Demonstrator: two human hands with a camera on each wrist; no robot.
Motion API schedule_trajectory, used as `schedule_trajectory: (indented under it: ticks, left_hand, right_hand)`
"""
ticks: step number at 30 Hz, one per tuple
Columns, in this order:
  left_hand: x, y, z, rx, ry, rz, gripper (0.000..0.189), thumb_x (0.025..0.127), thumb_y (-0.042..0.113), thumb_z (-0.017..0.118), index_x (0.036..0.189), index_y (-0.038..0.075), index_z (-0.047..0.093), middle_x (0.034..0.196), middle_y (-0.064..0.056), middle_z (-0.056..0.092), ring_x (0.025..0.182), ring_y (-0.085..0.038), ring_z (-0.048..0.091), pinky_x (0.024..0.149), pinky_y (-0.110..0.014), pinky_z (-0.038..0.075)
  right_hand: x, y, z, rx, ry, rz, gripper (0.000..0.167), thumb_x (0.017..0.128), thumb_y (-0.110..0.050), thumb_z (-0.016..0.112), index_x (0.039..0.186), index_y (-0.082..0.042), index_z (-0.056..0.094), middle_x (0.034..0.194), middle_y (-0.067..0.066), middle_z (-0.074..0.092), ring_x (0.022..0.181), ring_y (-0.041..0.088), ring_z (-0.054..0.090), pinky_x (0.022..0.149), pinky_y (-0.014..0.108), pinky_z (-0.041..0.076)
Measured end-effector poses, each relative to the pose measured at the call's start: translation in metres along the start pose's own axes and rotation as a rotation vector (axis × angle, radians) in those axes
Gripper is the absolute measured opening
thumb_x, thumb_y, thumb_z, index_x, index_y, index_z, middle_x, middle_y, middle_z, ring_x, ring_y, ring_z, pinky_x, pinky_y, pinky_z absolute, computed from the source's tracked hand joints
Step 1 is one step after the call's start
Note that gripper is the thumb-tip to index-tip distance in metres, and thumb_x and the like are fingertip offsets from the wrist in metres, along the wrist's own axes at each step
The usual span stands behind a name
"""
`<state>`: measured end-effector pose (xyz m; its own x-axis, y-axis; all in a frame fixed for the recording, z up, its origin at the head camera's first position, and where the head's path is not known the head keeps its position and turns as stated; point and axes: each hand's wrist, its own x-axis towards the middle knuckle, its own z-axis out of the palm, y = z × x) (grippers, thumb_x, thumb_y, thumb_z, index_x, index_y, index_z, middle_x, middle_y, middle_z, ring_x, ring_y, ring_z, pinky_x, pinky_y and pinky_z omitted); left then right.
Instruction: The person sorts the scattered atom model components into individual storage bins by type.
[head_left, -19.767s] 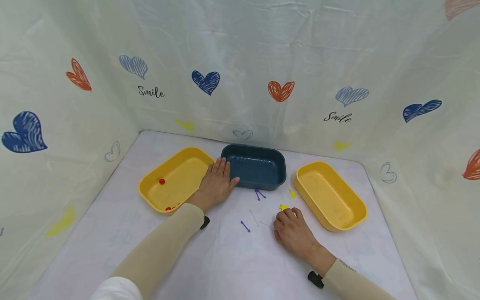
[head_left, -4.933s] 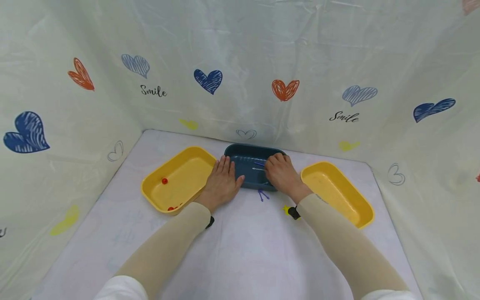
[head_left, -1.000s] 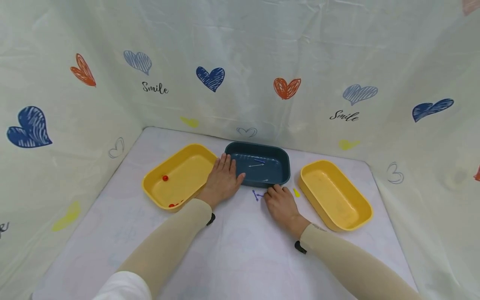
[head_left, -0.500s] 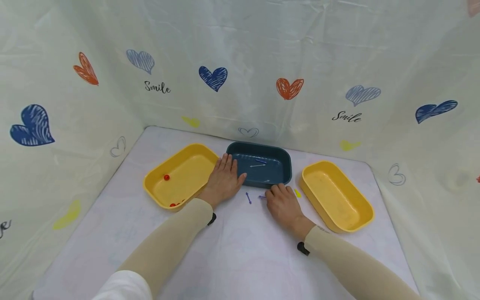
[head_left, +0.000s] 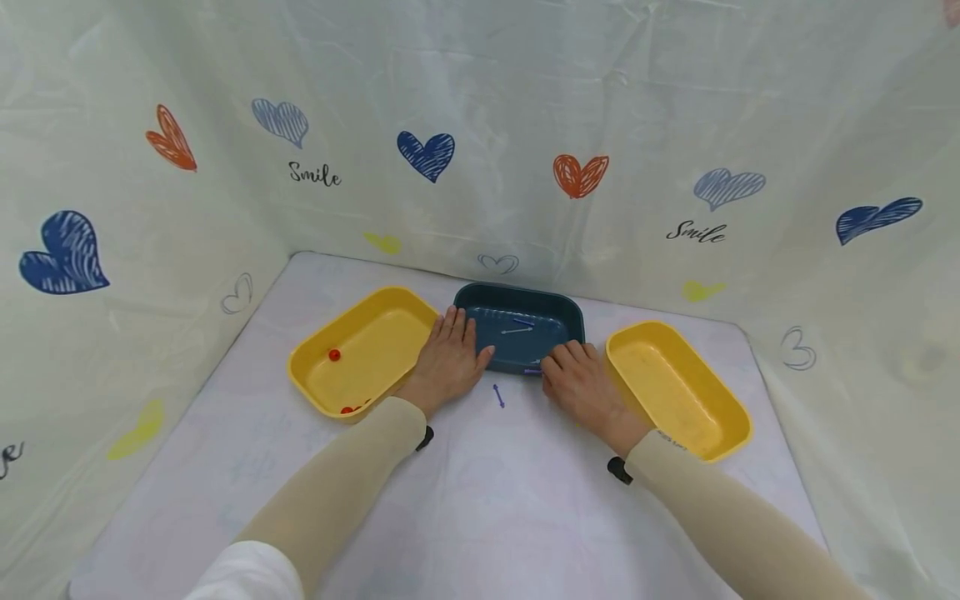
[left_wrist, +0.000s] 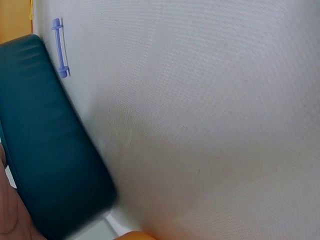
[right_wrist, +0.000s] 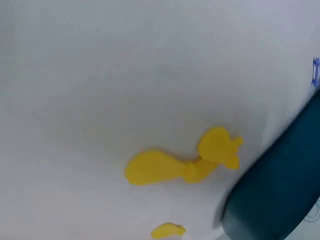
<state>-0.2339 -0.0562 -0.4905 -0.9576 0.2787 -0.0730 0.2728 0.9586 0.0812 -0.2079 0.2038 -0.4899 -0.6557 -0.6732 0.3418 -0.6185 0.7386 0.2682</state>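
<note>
My left hand (head_left: 442,367) lies with extended fingers over the left end of a dark blue tray (head_left: 519,365); its thumb is spread. My right hand (head_left: 581,387) pinches a small purple rod (head_left: 532,372) at the tray's front rim; the fingertips are partly hidden. Inside the tray are a purple rod (head_left: 523,322), a whitish rod (head_left: 516,331) and another small piece by the right hand. A loose purple rod (head_left: 498,396) with knobbed ends lies on the table in front, also seen in the left wrist view. Several yellow pieces (right_wrist: 155,167) lie on the table in the right wrist view.
A yellow tray (head_left: 306,400) stands at the left, holding several red beads (head_left: 334,355). Another yellow tray (head_left: 675,387) sits at the right, close to the right hand. The white table (head_left: 480,500) ends at a curtain with printed hearts behind.
The right hand has moved up to the dark tray's front rim with a purple rod. The other purple rod has come apart from it and lies alone. The left hand stays put.
</note>
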Motion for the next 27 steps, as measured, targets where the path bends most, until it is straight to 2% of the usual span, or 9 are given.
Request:
schedule_trajectory:
  ticks: [7, 27]
  left_hand:
    - [0.0, 0.0, 0.001, 0.01, -0.017, -0.011, 0.078, 0.113, 0.058, 0.022, 0.167, 0.001, 0.024, 0.176, -0.02, 0.013, 0.165, -0.036, 0.004, 0.134, -0.049, 0.002]
    - [0.001, 0.0, -0.001, 0.015, -0.03, -0.01, 0.078, 0.113, 0.058, 0.022, 0.167, 0.002, 0.023, 0.176, -0.02, 0.013, 0.165, -0.036, 0.004, 0.134, -0.049, 0.004]
  right_hand:
    - [0.01, 0.009, -0.002, -0.042, -0.019, -0.014, 0.021, 0.098, -0.026, 0.074, 0.104, -0.008, 0.063, 0.099, 0.009, 0.059, 0.095, 0.03, 0.049, 0.079, 0.038, 0.044]
    - [0.039, 0.024, 0.007, -0.022, -0.002, 0.043, 0.018, 0.102, -0.023, 0.068, 0.104, -0.008, 0.06, 0.099, 0.009, 0.058, 0.099, 0.03, 0.049, 0.08, 0.039, 0.041]
